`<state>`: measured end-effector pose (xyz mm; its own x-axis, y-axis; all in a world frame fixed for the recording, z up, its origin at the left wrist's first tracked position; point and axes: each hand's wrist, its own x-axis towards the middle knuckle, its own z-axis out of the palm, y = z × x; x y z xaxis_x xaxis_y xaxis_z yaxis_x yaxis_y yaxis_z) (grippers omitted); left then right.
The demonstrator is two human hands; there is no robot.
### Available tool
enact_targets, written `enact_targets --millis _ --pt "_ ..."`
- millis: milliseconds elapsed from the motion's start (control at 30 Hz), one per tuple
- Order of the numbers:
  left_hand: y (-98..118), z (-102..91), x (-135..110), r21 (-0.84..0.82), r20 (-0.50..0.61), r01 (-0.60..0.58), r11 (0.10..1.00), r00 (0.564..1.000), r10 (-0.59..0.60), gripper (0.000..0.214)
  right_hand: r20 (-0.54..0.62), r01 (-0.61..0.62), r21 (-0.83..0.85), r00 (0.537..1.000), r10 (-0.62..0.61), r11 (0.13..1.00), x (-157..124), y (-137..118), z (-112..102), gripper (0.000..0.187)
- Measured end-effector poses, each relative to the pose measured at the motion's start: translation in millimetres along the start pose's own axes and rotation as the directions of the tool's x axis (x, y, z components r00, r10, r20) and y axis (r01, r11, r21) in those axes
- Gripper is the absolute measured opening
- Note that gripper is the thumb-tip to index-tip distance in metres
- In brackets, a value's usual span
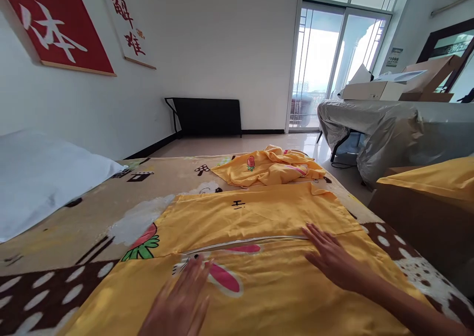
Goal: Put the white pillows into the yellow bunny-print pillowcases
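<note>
Looks like a plain, bright room, with hints of both bedroom and workroom; cannot be pinned down as home or office. Leans toward a bedroom through the white pillow (48, 178) and cartoon-patterned blanket (85, 222). Leans toward a workroom through the plastic-draped worktop (390, 114), loaded with boxes (431, 76), and the black panel (207, 116) standing against the wall (229, 44). Also has red and white calligraphy scrolls (85, 34), a shiny pale floor (259, 141) and tall sliding glass doors (319, 44), bright with daylight.
</note>
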<state>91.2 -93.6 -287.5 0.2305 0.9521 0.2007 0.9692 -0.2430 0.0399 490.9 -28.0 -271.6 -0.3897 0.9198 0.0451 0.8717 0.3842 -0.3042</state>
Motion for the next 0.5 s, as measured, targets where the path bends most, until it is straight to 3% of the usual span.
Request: enact_targets --millis 67,133,200,267,367,500 --pt "37 -16.8 63 -0.097 0.195 -0.013 0.995 0.98 0.032 0.056 0.05 0.092 0.093 0.994 -0.097 0.991 47 -33 -5 0.065" --pt "58 -20.7 120 -0.151 0.321 0.058 0.987 0.947 -0.006 0.056 0.039 0.119 0.128 0.991 -0.124 0.985 91 -61 3 0.06" --pt "61 -8.6 165 -0.135 0.333 0.129 0.982 0.94 -0.078 0.055 -0.01 0.103 0.121 0.995 -0.103 0.987 128 -79 19 0.055" --pt "52 12.6 193 -0.102 0.301 0.205 0.974 0.939 -0.166 0.056 -0.027 0.07 0.121 0.997 -0.067 0.99 154 -80 36 0.053" --pt "19 37.7 206 -0.056 0.241 0.295 0.954 0.931 -0.274 0.062 -0.029 0.039 0.075 0.999 -0.037 0.996 169 -44 44 0.055" --pt "-64 42.3 191 0.012 0.158 0.423 0.906 0.894 -0.42 0.063 -0.062 -0.144 -0.091 0.988 0.138 0.985 158 54 16 0.056"
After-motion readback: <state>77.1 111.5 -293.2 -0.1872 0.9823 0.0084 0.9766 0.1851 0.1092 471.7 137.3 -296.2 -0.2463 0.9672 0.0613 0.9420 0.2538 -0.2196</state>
